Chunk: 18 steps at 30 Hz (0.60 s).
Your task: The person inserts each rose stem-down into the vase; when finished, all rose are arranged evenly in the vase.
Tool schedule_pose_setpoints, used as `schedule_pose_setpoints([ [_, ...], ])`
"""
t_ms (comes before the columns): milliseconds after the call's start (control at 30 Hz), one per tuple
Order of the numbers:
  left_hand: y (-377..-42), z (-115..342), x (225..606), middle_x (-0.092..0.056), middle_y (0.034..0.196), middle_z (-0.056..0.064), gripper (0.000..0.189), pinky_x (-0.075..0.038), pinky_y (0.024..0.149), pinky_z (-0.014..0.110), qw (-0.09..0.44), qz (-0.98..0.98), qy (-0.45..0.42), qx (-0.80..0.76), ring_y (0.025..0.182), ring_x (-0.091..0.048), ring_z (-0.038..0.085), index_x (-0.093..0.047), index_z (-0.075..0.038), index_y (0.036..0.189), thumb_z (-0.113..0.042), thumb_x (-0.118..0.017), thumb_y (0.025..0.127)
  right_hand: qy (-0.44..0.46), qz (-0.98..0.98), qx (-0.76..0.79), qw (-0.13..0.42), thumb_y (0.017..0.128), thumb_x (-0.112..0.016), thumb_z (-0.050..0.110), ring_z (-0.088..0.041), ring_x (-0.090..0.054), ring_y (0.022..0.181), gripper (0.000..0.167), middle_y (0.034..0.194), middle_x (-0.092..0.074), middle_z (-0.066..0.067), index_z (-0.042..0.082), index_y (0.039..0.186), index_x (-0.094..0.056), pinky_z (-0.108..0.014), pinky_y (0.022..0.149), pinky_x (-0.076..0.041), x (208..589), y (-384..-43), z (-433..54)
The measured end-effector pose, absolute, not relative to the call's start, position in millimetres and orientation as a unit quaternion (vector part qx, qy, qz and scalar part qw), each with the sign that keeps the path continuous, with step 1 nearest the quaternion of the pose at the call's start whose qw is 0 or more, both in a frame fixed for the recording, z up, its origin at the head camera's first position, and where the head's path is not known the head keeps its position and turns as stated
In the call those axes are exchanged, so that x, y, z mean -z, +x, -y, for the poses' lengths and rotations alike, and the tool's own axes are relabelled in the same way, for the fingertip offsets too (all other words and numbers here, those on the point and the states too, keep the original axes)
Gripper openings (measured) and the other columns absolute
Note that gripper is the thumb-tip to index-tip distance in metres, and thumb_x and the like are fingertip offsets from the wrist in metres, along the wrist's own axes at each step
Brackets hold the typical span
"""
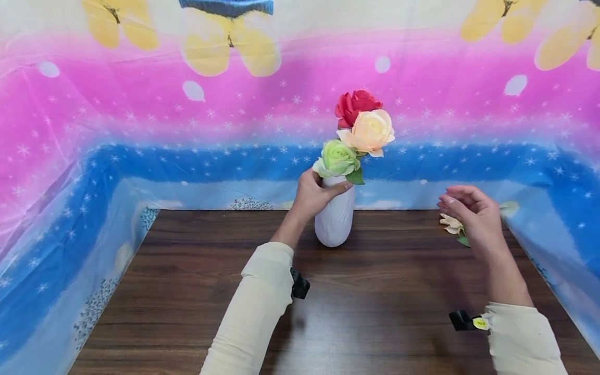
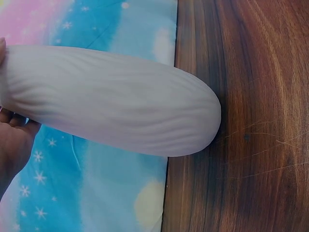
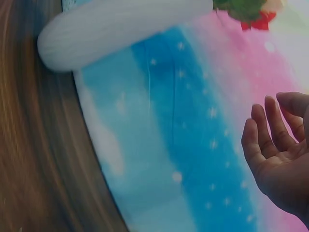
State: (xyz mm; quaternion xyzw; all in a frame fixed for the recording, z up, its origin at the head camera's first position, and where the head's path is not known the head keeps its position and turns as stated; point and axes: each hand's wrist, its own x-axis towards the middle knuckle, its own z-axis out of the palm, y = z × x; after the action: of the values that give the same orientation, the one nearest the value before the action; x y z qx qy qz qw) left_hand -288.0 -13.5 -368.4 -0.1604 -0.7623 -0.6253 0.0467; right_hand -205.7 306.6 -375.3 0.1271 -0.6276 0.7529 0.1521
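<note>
A white ridged vase (image 1: 335,219) stands on the wooden table, and my left hand (image 1: 313,194) grips it round the neck. Out of its mouth rise a red rose (image 1: 354,105), a peach rose (image 1: 372,130) and a green rose (image 1: 338,158). In the left wrist view the vase (image 2: 116,101) fills the middle, its base on the wood. My right hand (image 1: 475,216) is in the air to the right, fingers loosely bent and holding nothing. Just beyond it lies a cream flower (image 1: 451,224) with a green leaf, partly hidden by that hand.
The dark wooden table (image 1: 211,291) ends at a patterned cloth backdrop (image 1: 225,161) that rises behind it and along both sides. A black wrist strap piece (image 1: 300,285) sticks out from the left sleeve, another (image 1: 461,320) from the right.
</note>
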Motion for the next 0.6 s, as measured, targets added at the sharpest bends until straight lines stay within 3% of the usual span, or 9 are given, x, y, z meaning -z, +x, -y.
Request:
schedule_pose_setpoints([
  [400,-287.3,13.3,368.5,-0.068,0.130,0.006,0.050,-0.054,0.105,0.044,0.048,0.763,-0.165,0.624,0.126,-0.063,0.022,-0.061,-0.013,0.130,-0.020,-0.083,0.086,0.014,0.622,-0.775,0.114,0.099,-0.060,-0.003,-0.002,-0.075,0.083,0.024,0.094,-0.077,0.008,0.015,0.107,-0.072,-0.015,0.073,-0.060,425.7,-189.4,-393.0],
  [600,-286.5,13.7,367.8,-0.068,0.129,0.006,0.050,-0.055,0.104,0.044,0.047,0.762,-0.164,0.625,0.126,-0.063,0.021,-0.061,-0.014,0.130,-0.020,-0.083,0.086,-0.074,0.678,-0.726,0.091,0.099,-0.063,0.006,0.002,-0.072,0.077,0.021,0.088,-0.075,0.017,0.025,0.099,-0.072,-0.014,0.066,-0.058,457.0,-185.1,-430.3],
])
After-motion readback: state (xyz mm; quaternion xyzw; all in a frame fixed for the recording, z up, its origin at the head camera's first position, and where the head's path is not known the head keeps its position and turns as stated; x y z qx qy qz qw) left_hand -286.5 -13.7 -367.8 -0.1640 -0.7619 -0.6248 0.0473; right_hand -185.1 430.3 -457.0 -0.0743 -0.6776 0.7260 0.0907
